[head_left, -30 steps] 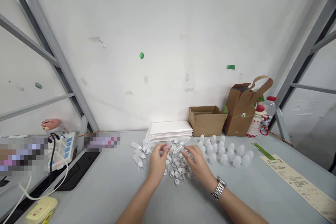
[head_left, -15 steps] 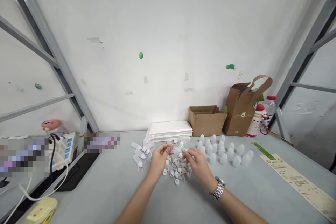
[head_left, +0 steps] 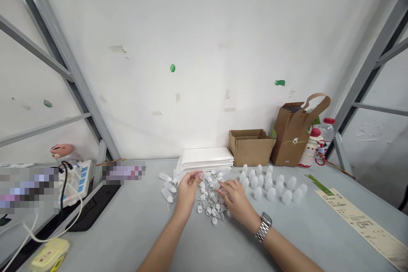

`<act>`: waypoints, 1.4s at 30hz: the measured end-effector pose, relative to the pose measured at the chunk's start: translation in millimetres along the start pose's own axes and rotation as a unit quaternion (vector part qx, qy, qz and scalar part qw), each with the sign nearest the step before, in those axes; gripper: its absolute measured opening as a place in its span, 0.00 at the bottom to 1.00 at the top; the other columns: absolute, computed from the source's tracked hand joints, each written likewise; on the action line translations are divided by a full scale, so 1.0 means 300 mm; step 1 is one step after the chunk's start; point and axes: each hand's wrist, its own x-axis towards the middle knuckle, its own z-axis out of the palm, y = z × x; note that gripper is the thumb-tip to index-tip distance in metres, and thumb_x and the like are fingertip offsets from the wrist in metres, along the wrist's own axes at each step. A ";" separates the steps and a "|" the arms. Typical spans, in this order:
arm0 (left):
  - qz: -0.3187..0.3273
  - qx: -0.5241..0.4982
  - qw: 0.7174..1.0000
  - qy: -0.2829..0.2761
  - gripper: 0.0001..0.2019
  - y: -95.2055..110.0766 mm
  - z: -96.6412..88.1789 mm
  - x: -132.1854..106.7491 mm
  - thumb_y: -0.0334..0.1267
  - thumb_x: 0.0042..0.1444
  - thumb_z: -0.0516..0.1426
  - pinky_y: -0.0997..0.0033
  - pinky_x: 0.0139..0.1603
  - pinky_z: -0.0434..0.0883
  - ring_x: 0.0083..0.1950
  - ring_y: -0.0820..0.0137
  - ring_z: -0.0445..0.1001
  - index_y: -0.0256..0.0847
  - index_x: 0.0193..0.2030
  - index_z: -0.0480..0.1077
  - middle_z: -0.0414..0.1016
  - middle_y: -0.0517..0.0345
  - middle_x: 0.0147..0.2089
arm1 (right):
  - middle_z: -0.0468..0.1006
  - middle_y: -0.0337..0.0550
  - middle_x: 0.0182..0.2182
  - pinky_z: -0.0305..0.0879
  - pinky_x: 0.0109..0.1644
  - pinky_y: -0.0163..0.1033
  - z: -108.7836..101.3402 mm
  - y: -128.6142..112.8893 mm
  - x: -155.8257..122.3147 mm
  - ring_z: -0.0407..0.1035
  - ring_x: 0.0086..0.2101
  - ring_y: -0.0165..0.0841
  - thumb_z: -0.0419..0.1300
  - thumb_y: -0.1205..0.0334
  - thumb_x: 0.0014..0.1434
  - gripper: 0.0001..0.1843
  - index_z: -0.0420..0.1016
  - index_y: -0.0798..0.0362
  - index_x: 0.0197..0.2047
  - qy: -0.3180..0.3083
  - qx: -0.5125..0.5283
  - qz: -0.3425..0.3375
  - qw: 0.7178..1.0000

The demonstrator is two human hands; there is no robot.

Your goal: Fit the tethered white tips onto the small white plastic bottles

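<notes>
1. White plastic caps (head_left: 213,211): loose pile on grey table (head_left: 204,248).
2. Left hand (head_left: 187,189), pile's 10 o'clock: fingertips nearly pinched; can't tell if holding.
3. Right hand (head_left: 236,199), 3 o'clock: half-curled; hold unclear.
4. Cardboard box (head_left: 253,152): 1 o'clock.

A grey table (head_left: 121,229) bears white caps (head_left: 208,211), domed translucent pieces (head_left: 271,194) and a cardboard box (head_left: 251,151).

From here the tabletop (head_left: 127,229) looks smooth and matt. Around the dull plastic caps (head_left: 208,211) I see a polished metal watch (head_left: 263,228) at four o'clock, frosted translucent plastic domes (head_left: 287,197) at three, a smooth paper bag (head_left: 285,146) at two, a matt cardboard box (head_left: 251,151) at one, and a smooth, papery stack (head_left: 207,155) at twelve. The wall (head_left: 204,29) is matt, roughened by scraps of tape (head_left: 157,113).
</notes>
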 end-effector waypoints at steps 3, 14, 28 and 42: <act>-0.012 0.006 0.999 -0.039 0.14 -0.008 0.029 -0.020 0.45 0.38 0.61 0.64 0.41 0.70 0.37 0.64 0.74 0.36 0.30 0.72 0.78 0.52 0.33 | 0.74 0.46 0.38 0.56 0.48 0.48 -0.013 -0.003 0.003 0.63 0.42 0.40 0.52 0.56 0.58 0.14 0.72 0.48 0.45 0.015 0.004 -0.003 1.000; -0.005 0.093 0.984 -0.150 0.15 -0.018 0.049 -0.055 0.49 0.45 0.57 0.63 0.40 0.70 0.37 0.63 0.73 0.37 0.31 0.72 0.76 0.54 0.31 | 0.75 0.40 0.25 0.66 0.34 0.37 -0.030 -0.049 0.007 0.70 0.29 0.33 0.53 0.49 0.56 0.16 0.72 0.53 0.34 0.042 0.154 0.076 0.984; 0.017 0.730 0.683 0.005 0.25 -0.030 -0.110 0.040 0.43 0.58 0.44 0.49 0.51 0.59 0.61 0.50 0.56 0.30 0.59 0.55 0.62 0.36 0.58 | 0.74 0.40 0.22 0.58 0.31 0.37 -0.329 0.049 0.069 0.66 0.25 0.33 0.55 0.58 0.49 0.08 0.71 0.52 0.25 0.076 -0.080 0.125 0.986; 0.069 0.734 0.676 -0.017 0.14 0.016 -0.113 0.036 0.35 0.55 0.47 0.65 0.37 0.64 0.38 0.59 0.75 0.36 0.45 0.69 0.78 0.46 0.36 | 0.75 0.41 0.25 0.50 0.36 0.38 -0.291 0.069 0.054 0.67 0.30 0.35 0.53 0.65 0.48 0.06 0.68 0.53 0.23 -0.020 -0.233 0.164 0.958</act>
